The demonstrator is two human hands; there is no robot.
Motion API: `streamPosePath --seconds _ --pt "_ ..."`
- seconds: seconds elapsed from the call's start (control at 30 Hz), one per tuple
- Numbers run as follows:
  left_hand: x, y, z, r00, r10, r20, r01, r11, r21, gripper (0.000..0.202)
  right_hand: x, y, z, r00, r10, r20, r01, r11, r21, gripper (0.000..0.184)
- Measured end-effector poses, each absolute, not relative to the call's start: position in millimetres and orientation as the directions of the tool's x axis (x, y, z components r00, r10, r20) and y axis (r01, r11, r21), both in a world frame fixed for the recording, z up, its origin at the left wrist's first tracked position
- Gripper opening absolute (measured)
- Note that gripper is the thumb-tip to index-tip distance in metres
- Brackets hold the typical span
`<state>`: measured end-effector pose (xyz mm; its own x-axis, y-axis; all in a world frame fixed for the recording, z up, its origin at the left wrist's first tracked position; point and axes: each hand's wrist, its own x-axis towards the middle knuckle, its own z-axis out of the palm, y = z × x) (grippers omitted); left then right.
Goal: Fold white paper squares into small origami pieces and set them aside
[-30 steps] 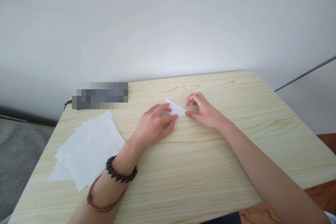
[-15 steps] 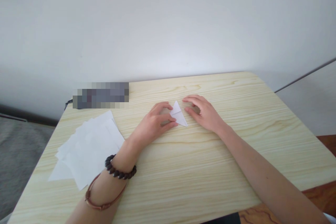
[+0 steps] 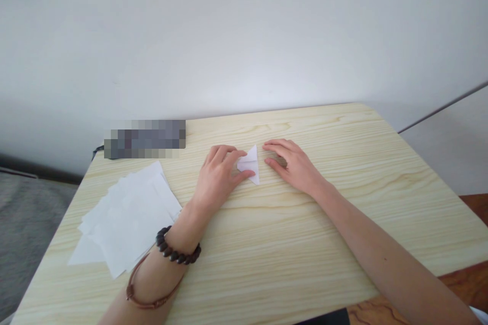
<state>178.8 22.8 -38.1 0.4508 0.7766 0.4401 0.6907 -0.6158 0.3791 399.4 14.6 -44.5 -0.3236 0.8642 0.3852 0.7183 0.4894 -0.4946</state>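
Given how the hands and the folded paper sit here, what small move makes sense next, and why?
Probably press the right hand onto the folded paper to flatten the crease. The left hand already pins the paper's left side on the table, while the right fingertips rest just beside its right edge, apparently not on it.

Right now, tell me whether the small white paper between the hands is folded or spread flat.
Folded: the small white paper is a narrow triangle with a crease line across it, pinned by the left hand.

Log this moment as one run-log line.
left hand: fingers pinning folded paper piece | right hand: flat on table beside it, not touching | paper stack: left of hands
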Motion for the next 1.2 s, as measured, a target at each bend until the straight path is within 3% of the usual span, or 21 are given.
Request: streamPosePath --seconds 0.17,0.3,0.5,0.7,0.87,1.2 --pt "176.3 25.4 -40.1 0.517 0.722 0.459 0.651 -0.68 0.337 0.017 398.4 14.0 -42.7 -0.344 0.852 0.395 0.722 0.509 -0.469 0.031" --pt "176.6 25.3 -39.9 0.578 0.682 0.448 0.584 -0.729 0.357 0.02 398.4 14.6 -43.9 -0.367 0.842 0.396 0.729 0.525 -0.439 0.035" --pt "177.8 24.3 -39.6 0.544 0.71 0.448 0.624 -0.699 0.351 0.023 399.0 15.2 -44.9 -0.405 0.823 0.399 0.731 0.553 -0.399 0.034" --pt "175.9 29.3 -44.5 0.521 0.718 0.462 0.585 -0.694 0.42 0.017 398.7 15.0 -45.1 -0.393 0.827 0.403 0.721 0.549 -0.424 0.03" --pt "173.8 32.0 -48.5 0.55 0.682 0.483 0.56 -0.73 0.393 0.018 397.6 14.2 -41.8 -0.401 0.813 0.422 0.676 0.574 -0.463 0.022" --pt "176.6 27.2 -36.8 0.632 0.653 0.418 0.594 -0.754 0.28 0.023 390.0 15.6 -44.2 -0.215 0.899 0.381 0.756 0.401 -0.518 0.011"
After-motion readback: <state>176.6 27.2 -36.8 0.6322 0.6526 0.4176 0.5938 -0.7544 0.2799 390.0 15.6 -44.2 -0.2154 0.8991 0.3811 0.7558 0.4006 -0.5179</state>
